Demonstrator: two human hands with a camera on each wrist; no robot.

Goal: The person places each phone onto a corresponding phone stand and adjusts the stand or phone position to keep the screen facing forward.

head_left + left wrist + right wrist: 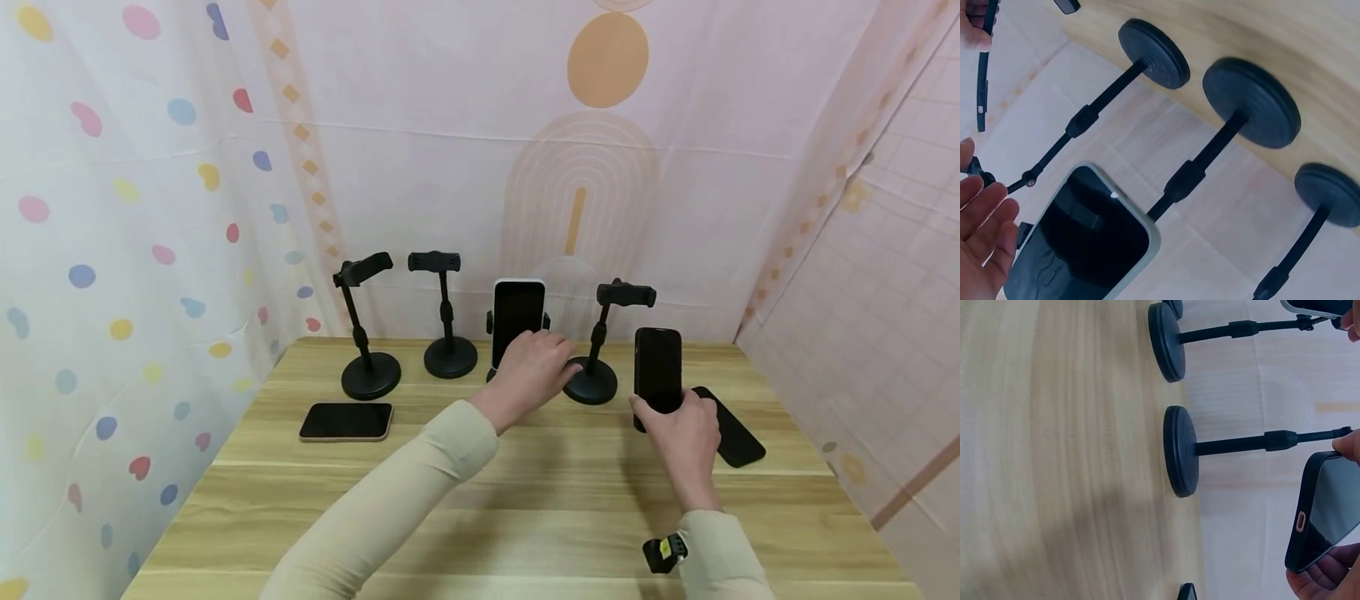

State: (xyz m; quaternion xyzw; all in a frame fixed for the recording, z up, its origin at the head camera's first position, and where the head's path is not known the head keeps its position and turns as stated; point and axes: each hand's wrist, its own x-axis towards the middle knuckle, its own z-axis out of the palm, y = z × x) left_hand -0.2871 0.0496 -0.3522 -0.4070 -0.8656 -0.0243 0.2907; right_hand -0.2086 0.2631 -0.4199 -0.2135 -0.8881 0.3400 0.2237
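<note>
- Cream sleeves (390,500) came closest, with a small black device (660,556) beside the right cuff.
- Right hand (686,433) grasped a dark phone (658,362) by its edges, thumb along one side and fingers along the other; the right wrist view showed it raised off the wooden table (540,517), near the fourth stand (592,381) from the left.
- Left hand (528,367) was released, fingers spread a little and slightly bent, gripping nothing, near the fourth stand and a pale-edged phone (517,312); I could not tell whether it touched either.
- That pale-edged phone sat in the clamp of the third stand (1250,103).
- Beyond the right hand's knuckles, a flat black phone (735,433) lay on the table.
- Another phone (347,421) lay in front of the leftmost stand (371,375), and the second stand (450,358) stood just beside that one.
</note>
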